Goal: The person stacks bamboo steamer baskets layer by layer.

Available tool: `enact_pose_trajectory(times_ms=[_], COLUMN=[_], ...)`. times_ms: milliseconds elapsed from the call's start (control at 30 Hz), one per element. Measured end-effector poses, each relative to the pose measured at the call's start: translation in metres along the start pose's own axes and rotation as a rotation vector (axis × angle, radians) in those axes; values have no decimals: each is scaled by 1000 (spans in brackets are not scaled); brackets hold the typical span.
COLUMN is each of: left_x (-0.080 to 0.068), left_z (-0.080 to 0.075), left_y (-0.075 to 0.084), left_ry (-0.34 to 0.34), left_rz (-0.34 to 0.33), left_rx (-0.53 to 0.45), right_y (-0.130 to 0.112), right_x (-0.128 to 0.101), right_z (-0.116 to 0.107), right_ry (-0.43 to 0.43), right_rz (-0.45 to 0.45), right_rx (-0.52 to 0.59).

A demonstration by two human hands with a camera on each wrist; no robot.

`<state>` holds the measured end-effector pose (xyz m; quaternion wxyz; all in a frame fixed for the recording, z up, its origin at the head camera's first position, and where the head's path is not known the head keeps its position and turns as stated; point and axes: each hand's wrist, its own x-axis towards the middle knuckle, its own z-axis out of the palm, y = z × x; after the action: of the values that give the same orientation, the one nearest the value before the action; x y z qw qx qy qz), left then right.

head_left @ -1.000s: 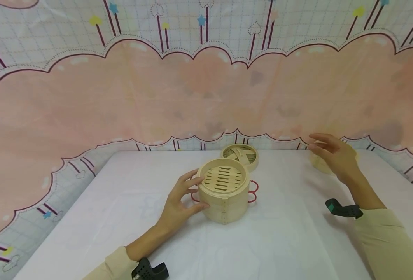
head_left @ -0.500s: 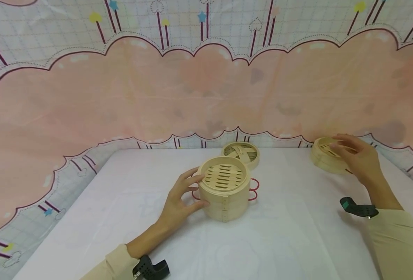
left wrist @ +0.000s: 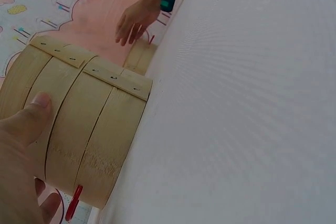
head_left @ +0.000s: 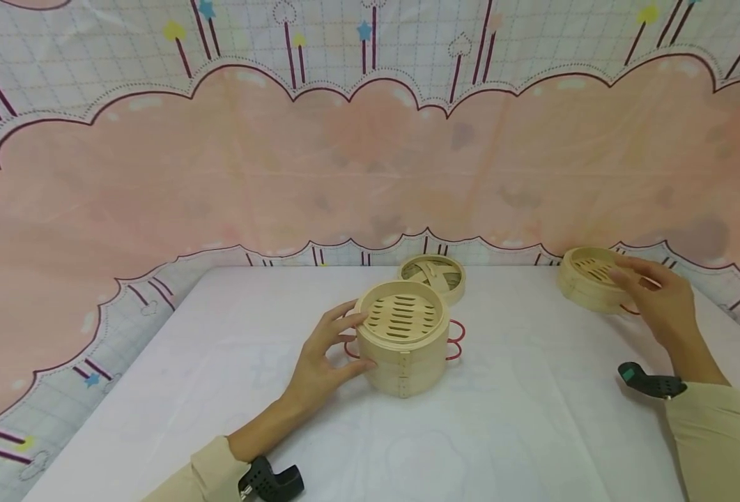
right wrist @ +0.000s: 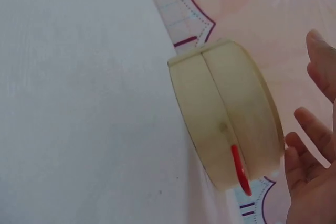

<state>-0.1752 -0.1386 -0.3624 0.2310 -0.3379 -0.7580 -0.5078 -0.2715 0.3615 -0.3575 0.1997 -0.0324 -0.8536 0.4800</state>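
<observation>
The left hand [head_left: 320,359] rests on the near-left side of the steamer stack [head_left: 403,341], thumb low on the wall and fingers spread up toward the rim, curled lightly round it. The stack stands at the middle of the table [head_left: 232,390]: it looks like two tiers already joined, with red wire handles [head_left: 453,341] at the sides. No lid is on it; the slatted floor of the top tier shows. The lid [head_left: 433,275], it seems, lies just behind the stack, touching or nearly so, with crossed strips on its face.

Well to the right, near the far edge, sits a single tier [head_left: 589,279]. The right hand [head_left: 655,300] is at its right side, fingers loosely extended over the rim; the wrist view shows them apart from the wall, so it has no grip on it. So, as a judgement, the stacking is partly done: this tier and the lid are left to go on.

Everything is pale bamboo: thin bent bands with stapled overlaps, round and shallow, smooth with a faint grain. The table wears a white, slightly creased cloth; behind hangs a pink scalloped backdrop [head_left: 370,160]. A dark camera mount [head_left: 649,383] sits at the right wrist
</observation>
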Motion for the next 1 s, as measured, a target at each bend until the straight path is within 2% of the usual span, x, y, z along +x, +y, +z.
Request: enact_pose_trajectory(times_ms=[200, 500, 867, 1000], left_x=[-1, 1, 2, 1], left_z=[-1, 0, 0, 0], left_y=[2, 1, -1, -1], left_ry=[2, -7, 3, 1], left_rz=[-1, 6, 15, 15], left_rx=[5, 5, -11, -11], right_y=[9, 17, 21, 23], right_x=[1, 1, 4, 3], right_z=[2, -2, -2, -1], right_ry=[31, -74, -122, -111], right_rz=[-13, 139, 104, 127], right_rx=[4, -26, -93, -88])
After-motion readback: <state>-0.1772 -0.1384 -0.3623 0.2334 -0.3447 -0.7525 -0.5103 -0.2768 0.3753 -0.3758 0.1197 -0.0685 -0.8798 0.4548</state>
